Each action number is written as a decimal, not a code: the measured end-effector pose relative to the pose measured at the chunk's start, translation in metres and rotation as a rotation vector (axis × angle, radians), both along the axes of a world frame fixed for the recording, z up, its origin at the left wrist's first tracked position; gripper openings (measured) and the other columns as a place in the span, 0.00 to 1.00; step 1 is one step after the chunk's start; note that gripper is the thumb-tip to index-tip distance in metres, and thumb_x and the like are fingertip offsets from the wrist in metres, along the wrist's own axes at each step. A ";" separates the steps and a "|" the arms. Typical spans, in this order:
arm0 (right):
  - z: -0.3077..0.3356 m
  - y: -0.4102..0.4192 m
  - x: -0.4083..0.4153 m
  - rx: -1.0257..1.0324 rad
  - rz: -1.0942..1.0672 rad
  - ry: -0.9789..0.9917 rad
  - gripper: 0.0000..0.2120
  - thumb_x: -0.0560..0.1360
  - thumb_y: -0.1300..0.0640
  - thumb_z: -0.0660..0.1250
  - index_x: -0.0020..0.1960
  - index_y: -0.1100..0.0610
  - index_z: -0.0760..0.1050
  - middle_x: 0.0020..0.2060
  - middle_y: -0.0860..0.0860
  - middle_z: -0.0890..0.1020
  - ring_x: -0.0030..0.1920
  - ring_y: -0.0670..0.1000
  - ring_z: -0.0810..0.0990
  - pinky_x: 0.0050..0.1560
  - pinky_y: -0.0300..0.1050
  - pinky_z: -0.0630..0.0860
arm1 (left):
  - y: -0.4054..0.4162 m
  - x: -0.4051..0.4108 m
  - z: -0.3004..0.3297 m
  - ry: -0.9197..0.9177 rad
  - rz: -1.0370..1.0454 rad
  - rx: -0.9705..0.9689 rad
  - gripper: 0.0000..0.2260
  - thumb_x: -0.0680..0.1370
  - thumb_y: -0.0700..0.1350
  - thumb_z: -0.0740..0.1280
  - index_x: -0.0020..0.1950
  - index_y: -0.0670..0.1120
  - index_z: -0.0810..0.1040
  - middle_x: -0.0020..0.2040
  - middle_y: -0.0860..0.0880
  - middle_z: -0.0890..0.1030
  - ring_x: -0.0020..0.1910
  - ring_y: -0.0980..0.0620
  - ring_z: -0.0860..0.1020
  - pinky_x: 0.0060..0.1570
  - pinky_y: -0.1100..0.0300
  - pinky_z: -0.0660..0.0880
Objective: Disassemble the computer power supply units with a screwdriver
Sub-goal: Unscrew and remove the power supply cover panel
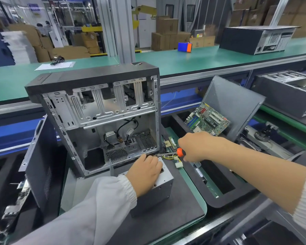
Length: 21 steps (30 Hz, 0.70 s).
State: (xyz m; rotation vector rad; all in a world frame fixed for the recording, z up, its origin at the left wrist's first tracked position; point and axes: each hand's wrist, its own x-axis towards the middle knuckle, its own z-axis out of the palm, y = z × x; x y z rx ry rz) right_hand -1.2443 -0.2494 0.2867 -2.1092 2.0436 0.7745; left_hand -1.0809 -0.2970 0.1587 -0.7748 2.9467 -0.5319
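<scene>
The power supply unit (163, 181) at lower centre is bare grey sheet metal with a dull sheen. The open computer case (102, 110) behind it shows brighter stamped metal inside and matt black plastic on top. The screwdriver (179, 152) has a glossy orange plastic handle. The mat (175, 214) underneath looks matt, dark and smooth. The desk (166, 61) across the upper frame is smooth green.
</scene>
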 end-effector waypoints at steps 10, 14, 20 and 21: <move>-0.001 -0.003 -0.005 0.004 0.028 0.007 0.09 0.79 0.56 0.60 0.58 0.57 0.70 0.42 0.51 0.71 0.42 0.54 0.73 0.41 0.46 0.69 | -0.005 -0.004 0.006 -0.006 0.120 0.100 0.09 0.79 0.39 0.53 0.57 0.44 0.69 0.54 0.44 0.74 0.52 0.44 0.73 0.46 0.54 0.56; -0.003 -0.005 -0.005 0.005 0.040 0.012 0.10 0.79 0.55 0.61 0.58 0.58 0.70 0.42 0.51 0.71 0.42 0.54 0.73 0.41 0.47 0.70 | -0.006 -0.005 -0.002 0.000 0.179 0.124 0.08 0.80 0.43 0.56 0.57 0.43 0.69 0.54 0.43 0.75 0.51 0.44 0.73 0.50 0.53 0.62; -0.008 -0.007 -0.005 -0.024 0.061 -0.002 0.06 0.78 0.56 0.62 0.52 0.57 0.69 0.36 0.50 0.69 0.41 0.54 0.73 0.40 0.46 0.70 | -0.006 -0.007 -0.007 0.029 0.222 0.111 0.08 0.79 0.45 0.56 0.54 0.43 0.69 0.52 0.43 0.75 0.49 0.44 0.72 0.51 0.51 0.64; -0.008 -0.007 -0.005 -0.028 0.061 -0.002 0.06 0.78 0.56 0.62 0.52 0.57 0.69 0.36 0.49 0.69 0.41 0.54 0.73 0.40 0.46 0.70 | -0.006 -0.007 -0.007 0.032 0.218 0.106 0.08 0.79 0.45 0.55 0.54 0.44 0.69 0.52 0.43 0.75 0.49 0.44 0.72 0.51 0.51 0.63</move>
